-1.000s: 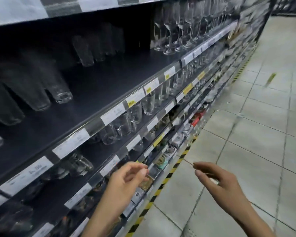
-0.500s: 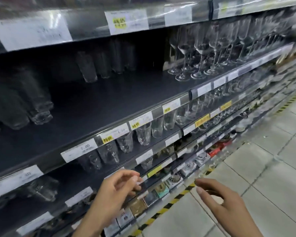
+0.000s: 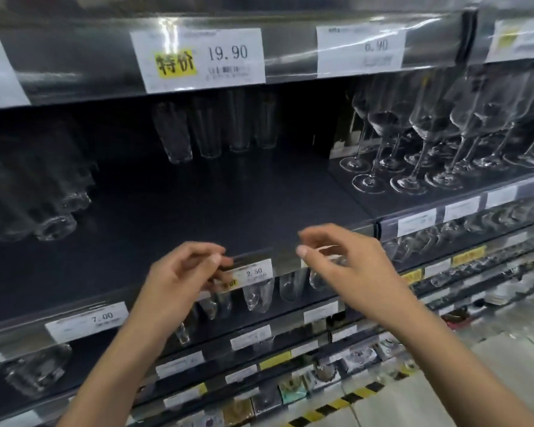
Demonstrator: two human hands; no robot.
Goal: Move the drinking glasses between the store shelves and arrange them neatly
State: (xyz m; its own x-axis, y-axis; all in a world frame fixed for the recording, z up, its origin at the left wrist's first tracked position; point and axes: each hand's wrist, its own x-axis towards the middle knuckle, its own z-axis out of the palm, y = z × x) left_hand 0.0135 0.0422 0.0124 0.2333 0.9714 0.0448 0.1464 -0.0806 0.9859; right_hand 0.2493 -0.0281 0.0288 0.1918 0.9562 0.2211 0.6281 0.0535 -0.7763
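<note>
Both hands are raised at the front edge of the dark middle shelf [image 3: 228, 204], held apart with bare shelf lip between them. The left hand [image 3: 179, 278] has its fingers curled and its thumb pressed toward the fingertips, pinching right at the "2.50" price tag [image 3: 255, 272]; whether it actually grips the tag I cannot tell. The right hand [image 3: 349, 269] hovers loosely open, fingers bent, gripping nothing, just in front of the shelf lip.

Labels now: above the middle shelf, a white tag [image 3: 198, 58] reads "19.90" with a yellow "特价" patch; the tag to its right is glare-washed. Left of the hands, another tag [image 3: 87, 318] reads "7.00".

On the middle shelf, tall straight tumblers [image 3: 210, 127] stand at the back, stemmed wine glasses [image 3: 438, 140] crowd the right end, and blurred glasses [image 3: 53, 211] sit at the left end. Between them lies a wide bare stretch running to the front edge. Just below that shelf, small drinking glasses [image 3: 258, 295] line up under the "2.50" tag.
</note>
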